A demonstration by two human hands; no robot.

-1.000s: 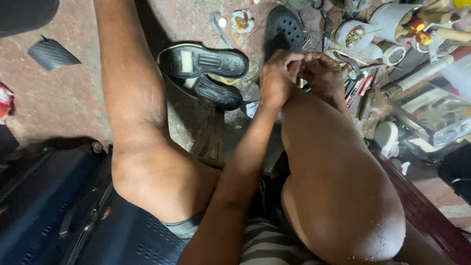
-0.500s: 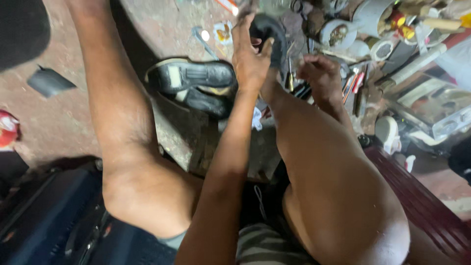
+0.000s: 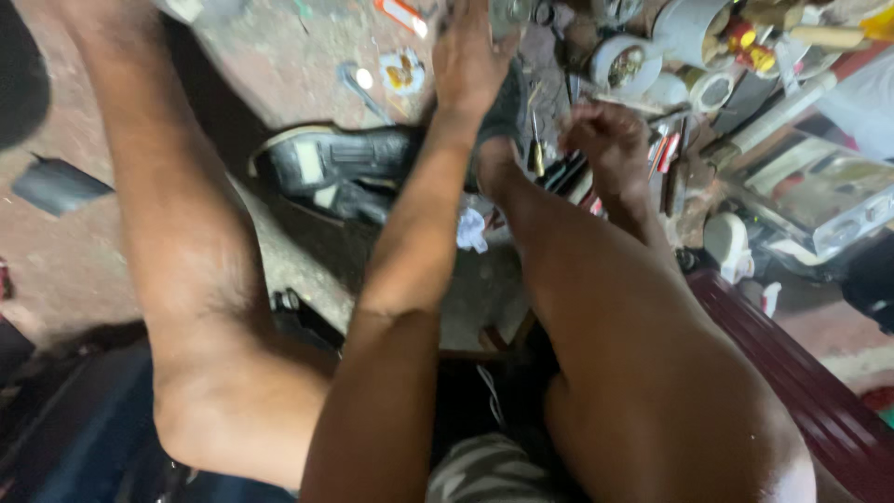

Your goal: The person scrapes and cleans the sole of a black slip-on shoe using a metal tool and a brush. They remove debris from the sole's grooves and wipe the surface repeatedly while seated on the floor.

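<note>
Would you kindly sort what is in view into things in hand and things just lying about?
In hand:
left hand, reaching out over a dark sandal
right hand, closed above the small tools

Lying about:
black shoes
white tape rolls
white scrap

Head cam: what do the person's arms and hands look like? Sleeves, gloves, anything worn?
Both arms are bare to the edge of the frame, no sleeves in view. The left hand and right hand are bare: no gloves, and no watch, ring or band that I can make out. The picture is motion-blurred, so fine detail is lost.
</note>
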